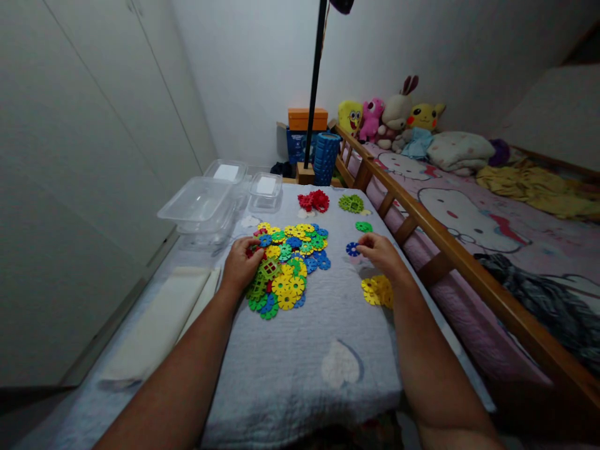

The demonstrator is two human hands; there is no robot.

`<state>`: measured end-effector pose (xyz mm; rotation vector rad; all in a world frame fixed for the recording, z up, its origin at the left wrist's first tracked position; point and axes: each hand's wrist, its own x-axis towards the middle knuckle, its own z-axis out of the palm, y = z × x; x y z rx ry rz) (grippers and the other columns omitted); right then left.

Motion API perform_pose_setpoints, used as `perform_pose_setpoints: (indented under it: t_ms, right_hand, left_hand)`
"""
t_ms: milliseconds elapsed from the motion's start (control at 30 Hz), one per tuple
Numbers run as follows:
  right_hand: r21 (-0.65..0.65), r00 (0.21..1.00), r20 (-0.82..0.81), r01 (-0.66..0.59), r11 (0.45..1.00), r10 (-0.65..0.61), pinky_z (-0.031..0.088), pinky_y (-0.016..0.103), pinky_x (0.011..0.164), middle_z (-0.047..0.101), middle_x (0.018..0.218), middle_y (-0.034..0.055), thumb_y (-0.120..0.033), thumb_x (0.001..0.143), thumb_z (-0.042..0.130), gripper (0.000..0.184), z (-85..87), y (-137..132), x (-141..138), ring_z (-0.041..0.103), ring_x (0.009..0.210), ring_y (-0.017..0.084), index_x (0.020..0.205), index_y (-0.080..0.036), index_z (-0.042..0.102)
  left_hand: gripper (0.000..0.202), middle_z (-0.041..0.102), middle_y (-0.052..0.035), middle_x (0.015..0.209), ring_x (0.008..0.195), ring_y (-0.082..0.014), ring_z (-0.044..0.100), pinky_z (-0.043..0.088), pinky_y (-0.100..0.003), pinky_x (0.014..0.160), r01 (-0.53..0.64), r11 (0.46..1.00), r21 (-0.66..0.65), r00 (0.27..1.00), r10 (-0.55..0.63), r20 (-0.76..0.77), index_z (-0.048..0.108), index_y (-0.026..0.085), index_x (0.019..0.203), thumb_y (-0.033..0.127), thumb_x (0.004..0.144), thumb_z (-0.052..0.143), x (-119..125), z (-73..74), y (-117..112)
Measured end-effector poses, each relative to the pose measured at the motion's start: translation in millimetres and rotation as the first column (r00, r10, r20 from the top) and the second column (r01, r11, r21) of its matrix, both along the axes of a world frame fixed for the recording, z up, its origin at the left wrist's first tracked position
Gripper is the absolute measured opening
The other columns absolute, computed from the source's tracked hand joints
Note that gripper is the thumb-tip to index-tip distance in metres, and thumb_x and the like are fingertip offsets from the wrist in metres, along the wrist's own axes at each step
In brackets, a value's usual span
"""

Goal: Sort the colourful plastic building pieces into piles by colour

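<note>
My right hand (379,253) pinches a blue notched disc (352,249) above the cloth, to the right of the big pile. At the left edge of the mixed pile of plastic discs (295,244), my left hand (242,265) has its fingers curled in among the pieces. A blue disc (265,240) lies by those fingertips; what they grip is hidden. Yellow discs (287,286) and green square lattice pieces (270,269) show in the pile. Green discs (363,226) lie just beyond my right hand, and a group of yellow discs (375,291) lies nearer me, partly behind my forearm.
Red pieces (315,200) and light green pieces (351,203) sit in separate groups at the far end. Clear plastic boxes (199,203) stand at the left, behind a folded cream cloth (154,319). A wooden bed rail (422,215) runs along the right. A lamp pole (315,81) rises behind.
</note>
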<state>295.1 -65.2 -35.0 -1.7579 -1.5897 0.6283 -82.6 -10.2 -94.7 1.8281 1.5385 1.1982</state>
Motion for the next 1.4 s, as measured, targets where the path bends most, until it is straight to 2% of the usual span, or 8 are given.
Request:
perform_pose_setpoints:
  t_ms: [100, 233, 500, 733, 833, 967, 1067, 1400]
  right_hand:
    - [0.075, 0.956, 0.007, 0.290, 0.954, -0.292, 0.045, 0.029, 0.065, 0.063, 0.072, 0.0009, -0.023, 0.072, 0.066, 0.008, -8.3, 4.8, 35.8, 0.059, 0.069, 0.018, 0.077, -0.021, 0.060]
    - [0.077, 0.892, 0.009, 0.450, 0.889, -0.452, 0.045, 0.029, 0.063, 0.063, 0.071, 0.0021, -0.019, 0.072, 0.066, 0.009, -22.1, 5.8, 58.6, 0.060, 0.067, 0.019, 0.077, -0.022, 0.059]
    - [0.021, 0.875, 0.169, 0.457, 0.889, -0.453, 0.046, 0.029, 0.068, 0.069, 0.073, 0.0041, -0.015, 0.069, 0.063, 0.006, -34.8, 6.7, 62.8, 0.063, 0.072, 0.021, 0.071, -0.021, 0.063]
    - [0.053, 0.868, 0.232, 0.440, 0.896, -0.440, 0.049, 0.031, 0.077, 0.074, 0.085, 0.0085, -0.016, 0.072, 0.059, 0.014, -27.6, 0.7, 62.0, 0.067, 0.083, 0.023, 0.079, -0.018, 0.071]
    - [0.133, 0.897, 0.221, 0.361, 0.923, -0.382, 0.050, 0.032, 0.082, 0.075, 0.091, 0.0080, -0.020, 0.076, 0.060, 0.018, -20.7, -0.6, 43.1, 0.066, 0.085, 0.022, 0.088, -0.017, 0.074]
    - [0.096, 0.971, 0.238, 0.006, 0.995, -0.029, 0.050, 0.030, 0.080, 0.074, 0.091, 0.0052, -0.023, 0.083, 0.064, 0.016, -17.7, -2.6, -6.5, 0.064, 0.080, 0.018, 0.094, -0.018, 0.074]
    - [0.066, 0.939, 0.301, -0.195, 0.979, 0.167, 0.049, 0.031, 0.086, 0.071, 0.099, 0.0073, -0.021, 0.084, 0.069, 0.015, -23.0, -5.4, -44.8, 0.064, 0.089, 0.019, 0.098, -0.018, 0.074]
    - [0.042, 0.902, 0.380, -0.240, 0.970, 0.206, 0.045, 0.032, 0.090, 0.065, 0.106, 0.0077, -0.016, 0.079, 0.075, 0.026, -34.9, -7.6, -75.0, 0.059, 0.098, 0.021, 0.104, -0.018, 0.069]
  left_hand:
    - [0.027, 0.066, -0.0088, 0.120, 0.121, -0.0278, 0.060, 0.047, -0.045, 0.112, 0.005, 1.000, 0.002, 1.000, -0.005, -0.008, 0.068, 0.023, 0.101, 0.039, 0.080, 0.062, -0.3, 0.8, 0.0]
    - [0.029, 0.066, -0.0106, 0.121, 0.123, -0.0286, 0.060, 0.046, -0.044, 0.113, 0.008, 1.000, 0.014, 1.000, -0.008, -0.023, 0.069, 0.021, 0.101, 0.039, 0.080, 0.061, -0.8, 1.6, 0.0]
    - [0.028, 0.066, -0.0101, 0.122, 0.123, -0.0290, 0.060, 0.044, -0.045, 0.114, 0.000, 1.000, 0.013, 0.999, 0.001, -0.036, 0.069, 0.022, 0.101, 0.039, 0.080, 0.061, -0.7, 0.5, 0.3]
    - [0.030, 0.065, -0.0104, 0.123, 0.123, -0.0287, 0.060, 0.045, -0.044, 0.113, 0.002, 1.000, 0.003, 0.999, -0.002, -0.033, 0.068, 0.021, 0.103, 0.039, 0.081, 0.061, -0.9, 0.7, -0.1]
    - [0.031, 0.065, -0.0104, 0.123, 0.123, -0.0285, 0.060, 0.046, -0.045, 0.112, 0.008, 1.000, -0.005, 0.999, -0.008, -0.034, 0.069, 0.021, 0.104, 0.039, 0.081, 0.060, -0.7, 0.7, -0.1]
    - [0.029, 0.065, -0.0100, 0.121, 0.122, -0.0281, 0.060, 0.046, -0.044, 0.112, 0.009, 1.000, 0.005, 1.000, -0.009, -0.027, 0.069, 0.021, 0.103, 0.038, 0.080, 0.060, -0.2, -0.1, 0.4]
    - [0.029, 0.065, -0.0098, 0.122, 0.121, -0.0280, 0.060, 0.046, -0.044, 0.112, 0.004, 1.000, 0.004, 1.000, -0.004, -0.016, 0.068, 0.021, 0.102, 0.039, 0.080, 0.061, 0.1, -0.9, 0.8]
    - [0.028, 0.065, -0.0094, 0.122, 0.120, -0.0275, 0.061, 0.046, -0.044, 0.112, 0.000, 1.000, 0.009, 1.000, 0.000, -0.014, 0.068, 0.022, 0.101, 0.039, 0.080, 0.061, 0.4, 0.8, -1.0]
